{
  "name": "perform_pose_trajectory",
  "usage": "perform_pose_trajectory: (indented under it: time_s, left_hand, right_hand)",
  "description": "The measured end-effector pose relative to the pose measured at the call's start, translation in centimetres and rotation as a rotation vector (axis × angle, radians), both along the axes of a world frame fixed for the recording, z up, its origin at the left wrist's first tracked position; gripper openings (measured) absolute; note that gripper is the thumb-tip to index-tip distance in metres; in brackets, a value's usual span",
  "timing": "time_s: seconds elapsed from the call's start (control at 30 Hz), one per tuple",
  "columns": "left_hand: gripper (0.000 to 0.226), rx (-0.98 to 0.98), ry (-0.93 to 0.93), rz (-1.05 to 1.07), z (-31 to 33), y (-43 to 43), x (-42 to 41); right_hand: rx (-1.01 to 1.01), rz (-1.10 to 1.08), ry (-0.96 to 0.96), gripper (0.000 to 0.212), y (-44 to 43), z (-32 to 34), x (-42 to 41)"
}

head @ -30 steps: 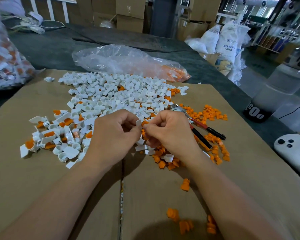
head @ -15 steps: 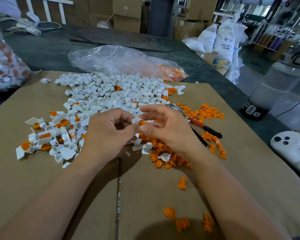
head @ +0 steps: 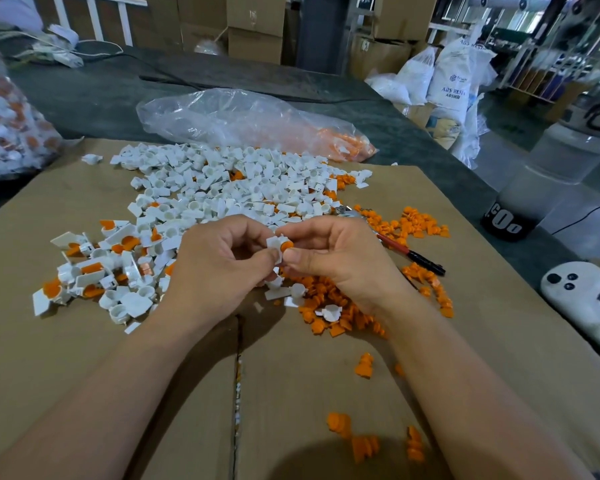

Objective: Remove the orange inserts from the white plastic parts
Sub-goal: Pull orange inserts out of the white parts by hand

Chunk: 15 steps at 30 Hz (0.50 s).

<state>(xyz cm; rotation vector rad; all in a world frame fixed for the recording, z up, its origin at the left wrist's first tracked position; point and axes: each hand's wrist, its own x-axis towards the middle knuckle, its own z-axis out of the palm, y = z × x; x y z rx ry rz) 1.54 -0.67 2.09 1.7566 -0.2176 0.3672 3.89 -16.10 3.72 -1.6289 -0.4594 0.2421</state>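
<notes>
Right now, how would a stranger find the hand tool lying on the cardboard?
On the brown cardboard sheet, look right of the right hand, among the loose orange inserts. The tool lies there flat. It alone is long and thin, with a red and black handle; its neighbours are small orange pieces.

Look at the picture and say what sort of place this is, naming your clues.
Most likely a factory or warehouse floor: stacked cardboard boxes at the back, white sacks marked ABS resin, and a heap of white plastic parts lying on a cardboard sheet.
</notes>
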Motion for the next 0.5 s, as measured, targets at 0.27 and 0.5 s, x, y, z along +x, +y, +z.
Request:
perform_pose_trajectory:
  time_s: [0.27,0.5]
  left_hand:
    - [0.038,-0.035,0.017,-0.001,-0.33,-0.15,0.37]
    - [0.024,-0.099,0.043,-0.061,-0.2,0.11,0.32]
  right_hand:
    - [-0.053,-0.012,-0.051,0.025,0.04,-0.07,0.11]
    - [-0.038,0.007,-0.054,0.026,-0.36,-0.08,0.25]
